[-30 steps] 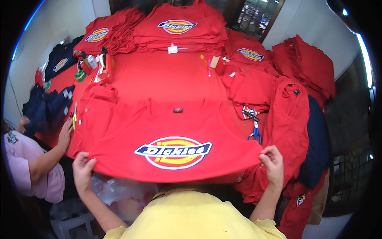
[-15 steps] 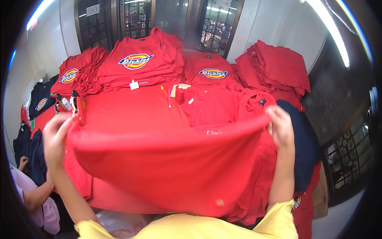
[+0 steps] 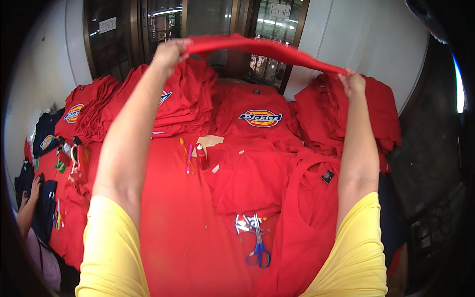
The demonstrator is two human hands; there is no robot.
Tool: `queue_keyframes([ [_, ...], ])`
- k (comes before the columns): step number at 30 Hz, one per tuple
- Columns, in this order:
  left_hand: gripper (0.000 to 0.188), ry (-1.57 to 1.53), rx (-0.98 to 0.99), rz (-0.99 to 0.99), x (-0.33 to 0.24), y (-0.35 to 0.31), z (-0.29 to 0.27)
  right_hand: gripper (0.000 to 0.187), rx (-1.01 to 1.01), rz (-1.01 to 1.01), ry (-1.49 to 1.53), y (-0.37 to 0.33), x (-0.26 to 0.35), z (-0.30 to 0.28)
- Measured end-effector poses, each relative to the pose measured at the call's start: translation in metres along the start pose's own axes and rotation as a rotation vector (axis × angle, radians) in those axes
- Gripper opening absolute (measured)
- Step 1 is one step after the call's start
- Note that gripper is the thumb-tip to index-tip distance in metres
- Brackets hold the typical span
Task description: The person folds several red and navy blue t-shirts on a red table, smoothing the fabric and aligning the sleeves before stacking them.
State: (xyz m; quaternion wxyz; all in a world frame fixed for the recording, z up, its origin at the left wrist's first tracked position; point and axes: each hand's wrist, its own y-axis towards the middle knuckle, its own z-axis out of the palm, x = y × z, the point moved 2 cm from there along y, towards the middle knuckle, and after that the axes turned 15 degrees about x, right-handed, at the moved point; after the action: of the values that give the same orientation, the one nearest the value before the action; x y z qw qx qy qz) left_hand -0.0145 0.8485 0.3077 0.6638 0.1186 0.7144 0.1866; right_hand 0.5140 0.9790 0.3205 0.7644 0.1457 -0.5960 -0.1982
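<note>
Both arms reach far out and up over the red-covered table (image 3: 180, 237). My left hand (image 3: 170, 53) is closed on one end of a red garment (image 3: 262, 48), and my right hand (image 3: 353, 83) grips its other end. The cloth stretches between them in a narrow, slightly bowed strip above the far stacks; its full shape cannot be made out. Beneath my right forearm lies a red sleeveless shirt (image 3: 309, 218) with a dark neck label. Blue-handled scissors (image 3: 258, 247) rest beside it, near a few small white and coloured pieces.
Stacked red shirts (image 3: 262, 104) with printed logos line the far side. A small red bottle (image 3: 201, 157), pens (image 3: 190, 156) and brown paper (image 3: 212, 141) stand or lie mid-table. Tape dispenser and bottles (image 3: 76, 158) sit at left. Another person's hand (image 3: 34, 190) touches dark garments at far left.
My hands have swung up and away from me with the red garment, from low over the table to above the far stacks. The scissors and table surface have come into sight.
</note>
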Motion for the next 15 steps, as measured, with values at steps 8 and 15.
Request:
queue_keyframes([
  [8,0.044,0.513,0.358,-0.622,0.167,-0.032,0.052,0.016,0.196,0.643,-0.525,-0.031,-0.200,-0.062],
  [15,0.036,0.982,0.310,0.058,0.082,-0.134,0.051,0.021,0.437,0.637,-0.734,-0.058,-0.095,-0.052],
])
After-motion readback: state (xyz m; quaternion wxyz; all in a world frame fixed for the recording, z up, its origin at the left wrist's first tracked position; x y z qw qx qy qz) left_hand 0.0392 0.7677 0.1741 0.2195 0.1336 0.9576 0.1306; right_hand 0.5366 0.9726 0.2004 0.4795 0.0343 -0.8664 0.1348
